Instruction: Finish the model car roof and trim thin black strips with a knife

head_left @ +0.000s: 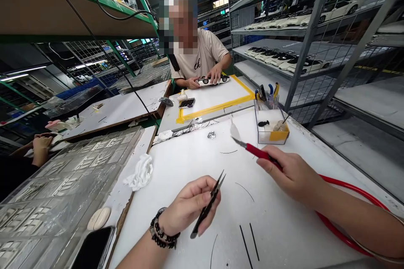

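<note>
My left hand (192,204), with a beaded bracelet at the wrist, is closed around dark tweezers (210,206). Their tips point up and away, slightly apart, with nothing visible between them. In my right hand (292,172) is a red-handled craft knife (257,151), its pointed metal blade aimed to the left above the white table (189,155). Two straight black strips (244,243) lie on the tabletop below my hands. A thin curved black thread (245,191) lies between the hands.
A clear box (271,124) with tools stands behind my right hand. Crumpled tissue (142,172), a phone (94,248) and parts trays (63,189) are left. A red hose (350,195) curves right. Opposite, a person (202,50) handles a model car (213,80); shelves hold more.
</note>
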Available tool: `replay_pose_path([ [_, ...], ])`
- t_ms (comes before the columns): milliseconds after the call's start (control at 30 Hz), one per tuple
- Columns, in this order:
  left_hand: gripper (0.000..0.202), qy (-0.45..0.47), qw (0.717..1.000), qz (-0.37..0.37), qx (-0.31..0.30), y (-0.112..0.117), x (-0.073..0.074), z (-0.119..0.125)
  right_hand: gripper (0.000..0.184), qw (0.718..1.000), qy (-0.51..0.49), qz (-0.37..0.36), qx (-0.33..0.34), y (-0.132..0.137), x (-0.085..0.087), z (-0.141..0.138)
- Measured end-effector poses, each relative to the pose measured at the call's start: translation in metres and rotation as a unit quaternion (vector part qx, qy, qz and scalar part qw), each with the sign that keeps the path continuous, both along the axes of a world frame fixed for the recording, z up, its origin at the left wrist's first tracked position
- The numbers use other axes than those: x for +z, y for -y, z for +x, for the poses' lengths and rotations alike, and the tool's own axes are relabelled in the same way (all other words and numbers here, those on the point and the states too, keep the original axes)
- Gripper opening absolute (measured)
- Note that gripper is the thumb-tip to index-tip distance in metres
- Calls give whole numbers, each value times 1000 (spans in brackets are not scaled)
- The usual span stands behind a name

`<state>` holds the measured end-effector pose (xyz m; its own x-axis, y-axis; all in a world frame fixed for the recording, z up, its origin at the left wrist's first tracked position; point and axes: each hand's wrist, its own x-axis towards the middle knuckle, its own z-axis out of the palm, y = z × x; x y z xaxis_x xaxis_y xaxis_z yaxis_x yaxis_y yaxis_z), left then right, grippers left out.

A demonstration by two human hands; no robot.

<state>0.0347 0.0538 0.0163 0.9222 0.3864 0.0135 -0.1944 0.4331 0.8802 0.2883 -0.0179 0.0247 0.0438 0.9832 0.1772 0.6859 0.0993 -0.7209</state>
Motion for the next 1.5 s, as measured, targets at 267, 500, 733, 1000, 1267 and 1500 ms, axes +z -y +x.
replay_pose_path([
  [267,13,2,1000,19,15,-2,-1,1,33,997,36,32,53,5,-6,-6],
  [500,13,8,1000,14,12,-2,-1,0,33,997,40,26,63,6,-7,-5],
  [733,11,10,1000,27,6,-4,0,0,31,993,57,33,95,7,-5,-6],
  [1000,11,16,1000,20,-4,-4,-1,1,30,985,93,33,144,6,-7,-6],
  [1267,9,24,999,24,-28,-5,-3,1,32,985,118,41,116,4,-8,-7],
  [1500,8,25,999,9,-23,-6,-6,2,32,984,155,38,80,4,-11,-11],
])
